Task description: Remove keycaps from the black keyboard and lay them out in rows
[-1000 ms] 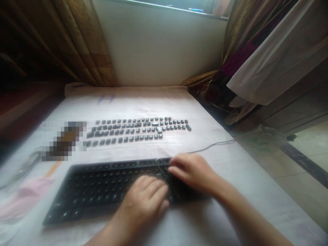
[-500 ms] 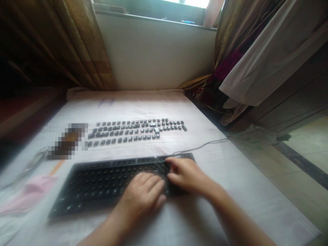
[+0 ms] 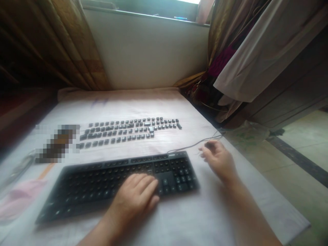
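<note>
- lower centre of the frame: the left hand (image 3: 135, 198) lies flat on the near edge of the black keyboard (image 3: 102, 184), fingers loosely spread and pressed down on the body, gripping nothing.
- the keyboard sits across the lower middle of the frame on a white cloth (image 3: 179, 222), stripped of most caps, with only a few keys showing on the number pad at its right end.
- just right of the keyboard, right of centre, the right hand (image 3: 219, 159) hovers off the board with its fingers curled in and pinched together; something small and dark sits at the fingertips, too blurred to name.
- a thin grey cable (image 3: 194, 146) runs from the back edge of the keyboard out to the right, passing just beside that right hand.
- far lower left: a pink cloth (image 3: 17, 201) lies on the cover, well apart from both hands.
- left of centre: a pixelated patch hides whatever lies there.
- middle of the frame, beyond the keyboard: the loose keycaps (image 3: 128, 131) are laid out in three neat rows on the cloth, apart from the board.
- upper centre: a pale wall (image 3: 148, 51) below a window ledge.
- upper left and upper right: brown curtains (image 3: 64, 41) hang on both sides, with a white cloth drape (image 3: 261, 58) at the right.
</note>
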The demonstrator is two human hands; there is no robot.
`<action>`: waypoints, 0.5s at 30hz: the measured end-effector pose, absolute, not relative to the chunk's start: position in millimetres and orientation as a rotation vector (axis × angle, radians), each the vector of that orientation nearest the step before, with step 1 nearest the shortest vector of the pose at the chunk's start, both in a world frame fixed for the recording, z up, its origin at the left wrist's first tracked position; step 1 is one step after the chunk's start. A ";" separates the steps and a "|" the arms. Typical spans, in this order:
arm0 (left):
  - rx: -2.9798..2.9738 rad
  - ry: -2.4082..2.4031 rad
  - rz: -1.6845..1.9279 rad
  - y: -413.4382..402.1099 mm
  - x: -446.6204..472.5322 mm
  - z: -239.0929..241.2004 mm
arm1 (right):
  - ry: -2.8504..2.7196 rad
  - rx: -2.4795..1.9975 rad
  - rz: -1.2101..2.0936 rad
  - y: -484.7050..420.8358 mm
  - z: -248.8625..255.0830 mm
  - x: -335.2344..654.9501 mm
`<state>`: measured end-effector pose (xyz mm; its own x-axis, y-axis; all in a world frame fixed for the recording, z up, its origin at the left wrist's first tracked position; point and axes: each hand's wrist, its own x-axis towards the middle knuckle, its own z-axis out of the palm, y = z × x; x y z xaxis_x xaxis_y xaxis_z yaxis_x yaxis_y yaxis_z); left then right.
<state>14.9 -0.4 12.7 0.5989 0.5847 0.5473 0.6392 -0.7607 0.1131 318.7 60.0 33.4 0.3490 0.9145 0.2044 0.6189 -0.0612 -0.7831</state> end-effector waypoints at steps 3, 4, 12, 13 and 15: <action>-2.724 -1.031 -0.854 -0.8 15.3 12.6 | -1.601 -1.894 0.385 59.8 27.8 323.2; -2.727 -1.029 -0.841 -0.8 15.3 12.5 | -1.666 -1.893 0.430 59.1 26.8 323.7; -2.722 -1.018 -0.819 1.2 13.9 12.7 | -1.414 -1.643 0.821 52.6 33.1 320.7; -2.723 -1.021 -0.820 1.4 13.8 12.7 | -1.358 -1.593 0.887 52.1 34.8 318.1; -2.731 -1.027 -0.816 1.6 13.6 12.3 | -1.315 -1.523 1.033 50.8 37.9 311.8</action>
<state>13.6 1.6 12.3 0.6261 0.5792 0.5220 0.6395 -0.7645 0.0812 311.8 50.8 37.9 0.1047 0.9930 -0.0553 0.2890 -0.0835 -0.9537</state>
